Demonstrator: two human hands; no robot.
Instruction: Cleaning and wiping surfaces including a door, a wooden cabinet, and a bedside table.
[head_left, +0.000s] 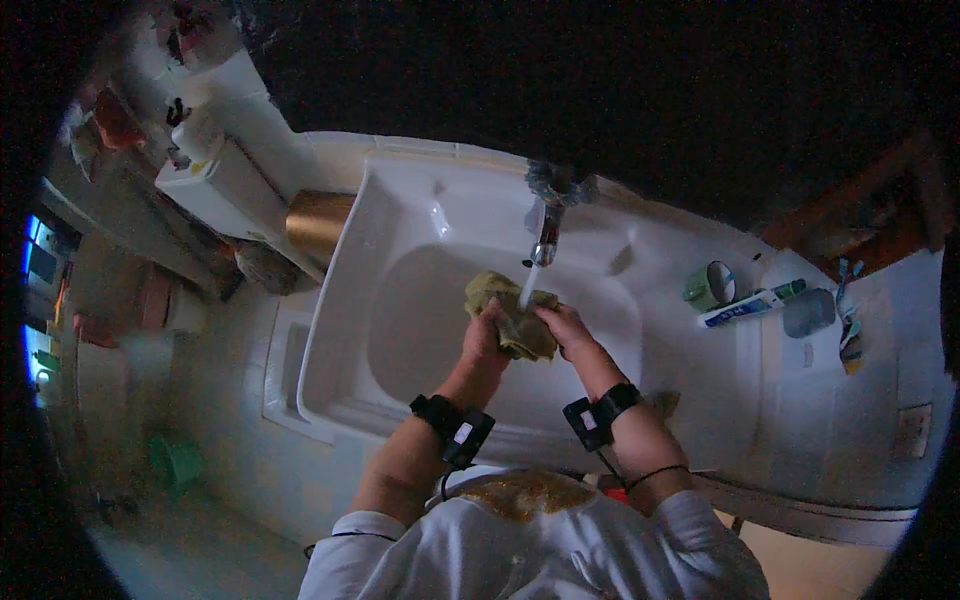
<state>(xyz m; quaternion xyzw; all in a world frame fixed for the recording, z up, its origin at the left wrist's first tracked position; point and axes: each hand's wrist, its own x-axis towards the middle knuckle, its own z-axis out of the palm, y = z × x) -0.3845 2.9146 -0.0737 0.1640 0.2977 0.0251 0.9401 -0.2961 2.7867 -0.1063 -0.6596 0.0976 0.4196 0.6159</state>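
A wet yellow-green cloth (525, 330) is held between my two hands over a white ceramic washbasin (420, 322). My left hand (484, 334) grips its left side, with the thumb on top. On the right side of the cloth, my right hand (562, 327) pinches the edge. Water runs from the metal faucet (545, 244) onto the middle of the cloth. The fingers beneath the cloth are hidden. Both wrists bear black straps with small boxes.
On the basin's right ledge are a green cup (699, 289), a toothpaste tube (742, 307) and a soap dish (808, 313). Toothbrushes (847, 315) lie farther right. A white toilet tank (217, 187) stands at left, and a green bucket (176, 463) sits on the floor.
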